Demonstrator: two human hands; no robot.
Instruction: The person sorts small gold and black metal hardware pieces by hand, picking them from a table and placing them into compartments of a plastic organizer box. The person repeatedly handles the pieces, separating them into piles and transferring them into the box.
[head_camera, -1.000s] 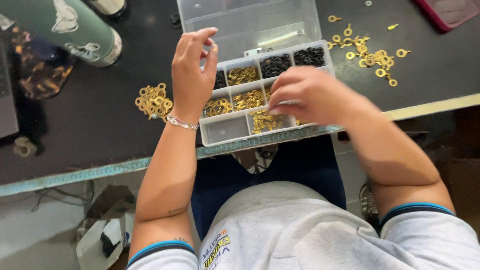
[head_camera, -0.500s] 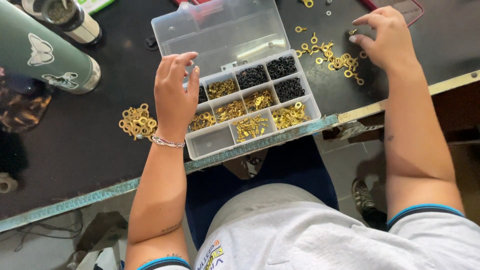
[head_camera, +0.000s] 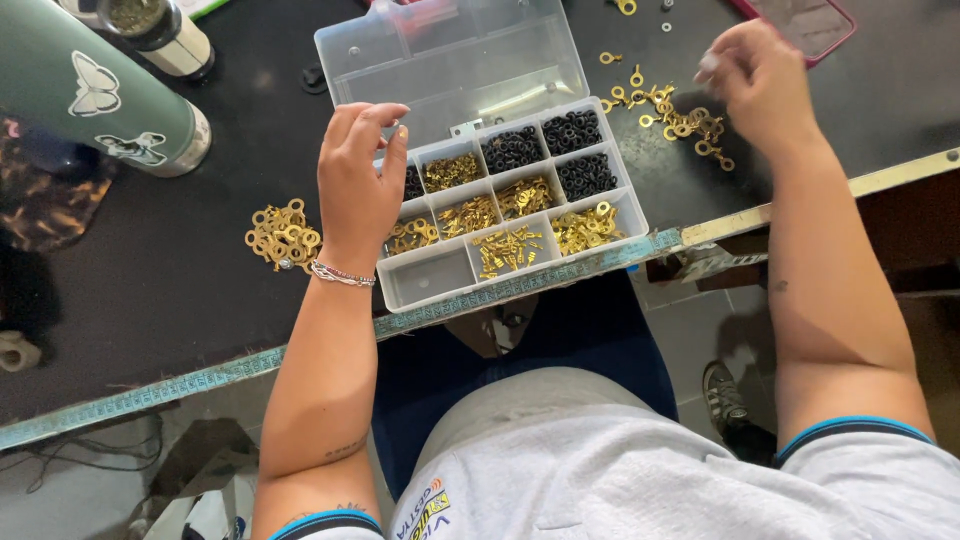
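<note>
Hands worked over a clear compartment box (head_camera: 425, 275) of small gold and black fittings at the near edge of a black table (head_camera: 150, 300).

Left hand (head_camera: 358, 190) rested on the box's left side, fingers loosely curled and holding nothing that could be seen, its wrist wearing a thin bracelet (head_camera: 340, 273). Right hand (head_camera: 762, 82) hovered well apart at the far right, over a scatter of loose gold ring terminals (head_camera: 668, 110); its fingers were bunched narrow and blurred, so whether they pinched a piece could not be told. The box's clear lid (head_camera: 450, 55) stood open behind the compartments. A second heap of gold rings (head_camera: 282, 235) lay just left of the left wrist, and a green bottle (head_camera: 95, 95) with butterfly stickers lay at far left.
</note>
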